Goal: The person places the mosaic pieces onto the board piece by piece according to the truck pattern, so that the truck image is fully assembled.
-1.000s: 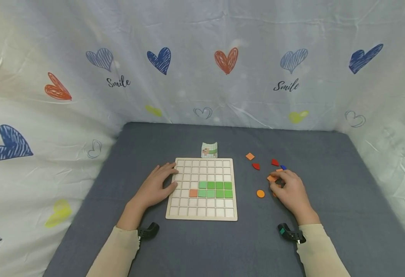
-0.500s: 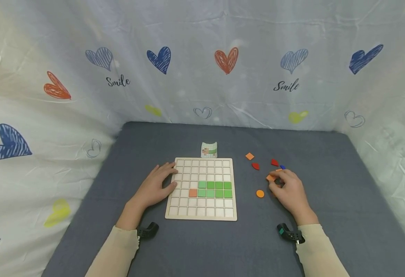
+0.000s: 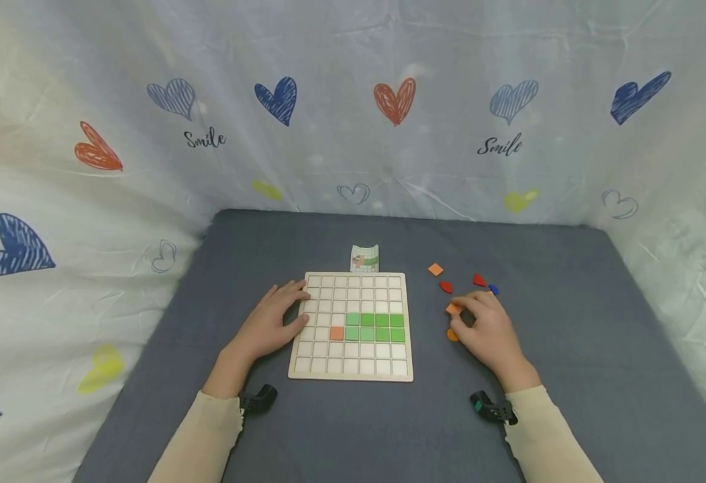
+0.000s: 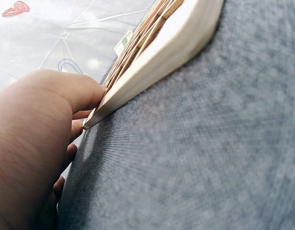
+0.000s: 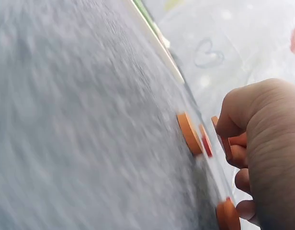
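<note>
Our left hand (image 3: 271, 318) rests, fingers relaxed, on the left edge of the grid board (image 3: 350, 350); a light touch there should steady it. Right of the board, our right hand (image 3: 482, 329) pinches an orange square tile (image 3: 452, 308); we'd best carry it level. Green tiles (image 3: 382, 320) sit in the board, with a picture card (image 3: 364, 259) at its far edge. The orange disc (image 3: 452, 335), partly behind our thumb, could get knocked; a blue piece (image 3: 494, 289) lies farther right.

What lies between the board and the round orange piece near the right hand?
In the head view, only bare grey cloth lies between the board and the round orange piece, which the right hand partly hides.
</note>
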Demonstrator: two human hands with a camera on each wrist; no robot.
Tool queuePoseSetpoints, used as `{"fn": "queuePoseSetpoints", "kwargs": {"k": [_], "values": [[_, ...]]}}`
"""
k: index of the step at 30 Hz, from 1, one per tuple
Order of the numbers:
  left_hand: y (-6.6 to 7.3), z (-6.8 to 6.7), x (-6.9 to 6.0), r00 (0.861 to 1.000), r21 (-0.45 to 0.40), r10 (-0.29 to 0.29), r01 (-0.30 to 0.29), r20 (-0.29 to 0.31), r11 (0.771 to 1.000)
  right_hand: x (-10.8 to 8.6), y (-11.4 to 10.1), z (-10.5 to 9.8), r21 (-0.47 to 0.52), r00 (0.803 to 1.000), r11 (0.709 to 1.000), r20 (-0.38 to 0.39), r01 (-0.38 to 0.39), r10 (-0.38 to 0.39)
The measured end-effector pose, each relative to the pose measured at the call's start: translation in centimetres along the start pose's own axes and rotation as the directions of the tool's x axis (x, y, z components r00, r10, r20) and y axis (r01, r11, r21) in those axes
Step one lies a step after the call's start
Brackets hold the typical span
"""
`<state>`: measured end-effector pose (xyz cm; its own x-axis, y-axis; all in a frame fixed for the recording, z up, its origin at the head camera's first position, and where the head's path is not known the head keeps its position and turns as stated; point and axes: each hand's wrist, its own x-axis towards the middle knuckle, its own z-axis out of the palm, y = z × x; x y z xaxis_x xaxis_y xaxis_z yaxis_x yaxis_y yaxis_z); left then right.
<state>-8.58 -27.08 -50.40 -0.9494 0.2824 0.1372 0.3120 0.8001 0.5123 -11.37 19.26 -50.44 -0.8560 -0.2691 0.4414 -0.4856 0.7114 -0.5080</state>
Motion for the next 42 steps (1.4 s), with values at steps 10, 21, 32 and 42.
{"fn": "queuePoseSetpoints", "kwargs": {"k": [10,21,32,42], "values": [[0.2,-0.2,0.0,1.000,-0.005,0.020,-0.020,-0.005,1.000,0.5,-2.0,1.3,0.036,0.996,0.997,0.055,0.069,-0.071],[0.1,-0.2,-0.1,1.000,-0.005,0.019,-0.019,-0.003,1.000,1.2,-4.2,2.2,0.115,0.984,0.986,0.113,0.123,-0.136],[0.0,-0.2,0.0,1.000,-0.003,0.024,-0.024,-0.006,1.000,2.4,-7.1,4.5,0.155,0.970,0.971,0.135,0.180,-0.202],[-0.2,-0.1,0.1,1.000,-0.014,0.029,-0.029,-0.002,0.999,3.5,-10.3,7.0,0.193,0.948,0.950,0.159,0.245,-0.277]]}}
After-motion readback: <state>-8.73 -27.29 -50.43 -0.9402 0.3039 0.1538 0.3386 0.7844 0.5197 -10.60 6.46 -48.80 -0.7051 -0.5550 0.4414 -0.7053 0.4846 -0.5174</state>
